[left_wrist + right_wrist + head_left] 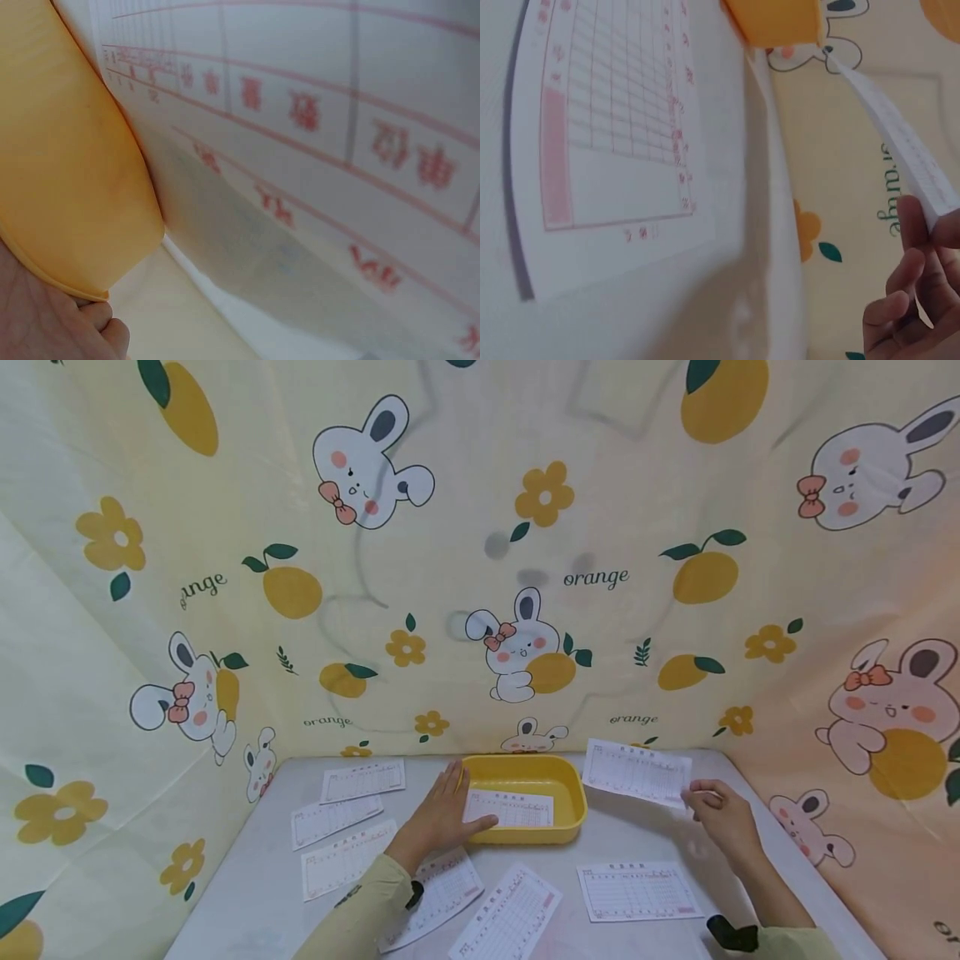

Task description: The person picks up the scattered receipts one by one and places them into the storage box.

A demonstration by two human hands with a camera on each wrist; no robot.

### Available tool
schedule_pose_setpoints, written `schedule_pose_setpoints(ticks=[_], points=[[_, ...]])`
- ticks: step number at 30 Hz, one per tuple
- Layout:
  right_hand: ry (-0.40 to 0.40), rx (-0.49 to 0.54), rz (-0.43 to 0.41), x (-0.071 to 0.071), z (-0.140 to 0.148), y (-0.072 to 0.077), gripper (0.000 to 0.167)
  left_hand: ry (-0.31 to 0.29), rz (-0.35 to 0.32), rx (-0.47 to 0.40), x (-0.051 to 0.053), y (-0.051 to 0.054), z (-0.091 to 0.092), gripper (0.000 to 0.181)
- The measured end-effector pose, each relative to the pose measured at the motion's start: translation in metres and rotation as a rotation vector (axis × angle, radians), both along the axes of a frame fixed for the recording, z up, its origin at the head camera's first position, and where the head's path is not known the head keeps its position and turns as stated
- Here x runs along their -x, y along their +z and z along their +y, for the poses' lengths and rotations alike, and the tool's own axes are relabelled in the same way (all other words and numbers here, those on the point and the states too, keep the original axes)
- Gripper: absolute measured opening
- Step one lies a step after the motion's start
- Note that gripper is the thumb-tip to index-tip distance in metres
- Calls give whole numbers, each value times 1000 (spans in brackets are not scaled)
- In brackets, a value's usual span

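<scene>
My left hand (442, 814) rests on the left side of a yellow plastic tray (525, 837), its fingers stretched along the rim and its thumb extended over the near edge. Inside that tray lies a printed paper slip (517, 810). The tray's yellow wall (67, 135) also fills the left of the left wrist view, close to the palm. To the right of the tray, my right hand (723, 818) pinches another printed slip (637, 772) by its right end between thumb and finger. That slip is held above the table, seen nearly edge-on in the right wrist view.
Several similar slips lie around the tray: some, such as one slip (348, 860), at the left, one slip (510, 914) in front and one slip (637, 892) at the right front. A patterned curtain (450, 552) encloses the white table (247, 877).
</scene>
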State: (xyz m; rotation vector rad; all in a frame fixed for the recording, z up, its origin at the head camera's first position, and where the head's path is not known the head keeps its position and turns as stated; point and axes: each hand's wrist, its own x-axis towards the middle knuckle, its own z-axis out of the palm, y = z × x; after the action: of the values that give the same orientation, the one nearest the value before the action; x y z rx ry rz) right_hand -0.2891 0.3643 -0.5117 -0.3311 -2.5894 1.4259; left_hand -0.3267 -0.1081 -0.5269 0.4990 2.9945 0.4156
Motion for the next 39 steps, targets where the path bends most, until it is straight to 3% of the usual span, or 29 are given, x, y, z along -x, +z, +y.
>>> schedule_pose_setpoints(ticks=[7, 11, 17, 28, 39], points=[[-79, 51, 69, -1, -5, 5, 41, -3, 8, 8, 1, 0, 0, 116], [-71, 98, 58, -1, -9, 6, 40, -3, 10, 10, 0, 0, -1, 115], [-18, 125, 44, -2, -22, 10, 41, -1, 7, 16, 0, 0, -1, 116], [87, 113, 103, 0, -48, 14, 36, 0, 4, 9, 1, 0, -1, 116], [128, 108, 64, 5, -74, 12, 32, -4, 7, 34, 2, -1, -2, 120]])
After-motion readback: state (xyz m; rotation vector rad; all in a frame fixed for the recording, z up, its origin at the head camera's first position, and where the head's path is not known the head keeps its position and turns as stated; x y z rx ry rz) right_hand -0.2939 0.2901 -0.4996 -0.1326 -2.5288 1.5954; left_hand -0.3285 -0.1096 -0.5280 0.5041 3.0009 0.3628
